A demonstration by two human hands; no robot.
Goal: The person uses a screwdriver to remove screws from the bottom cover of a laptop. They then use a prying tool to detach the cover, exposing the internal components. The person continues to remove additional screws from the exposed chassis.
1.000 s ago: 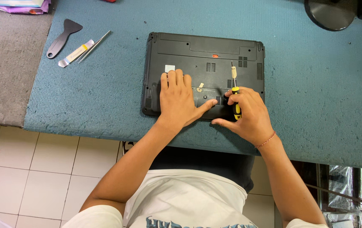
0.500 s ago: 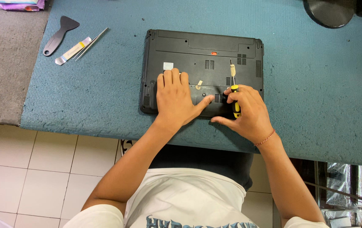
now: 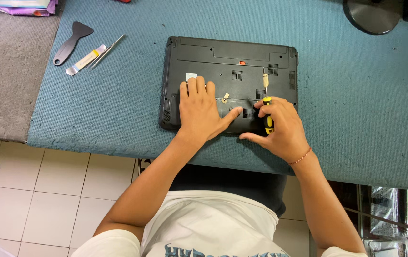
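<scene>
I see a black laptop point(image 3: 230, 83) lying upside down on the blue-covered surface point(image 3: 118, 109), near its front edge. My left hand point(image 3: 204, 112) rests flat on the laptop's base, fingers pressed together, thumb stretched toward the right. My right hand point(image 3: 280, 126) curls its fingers around the yellow-and-black screwdriver point(image 3: 266, 107), whose shaft points away from me along the base. Off to the left lie a black scraper point(image 3: 70, 43) and metal tweezers point(image 3: 105, 52).

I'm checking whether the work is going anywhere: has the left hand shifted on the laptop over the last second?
No. The left hand lies flat on the same spot of the upturned laptop, fingertips just below its small white sticker, as before.
</scene>
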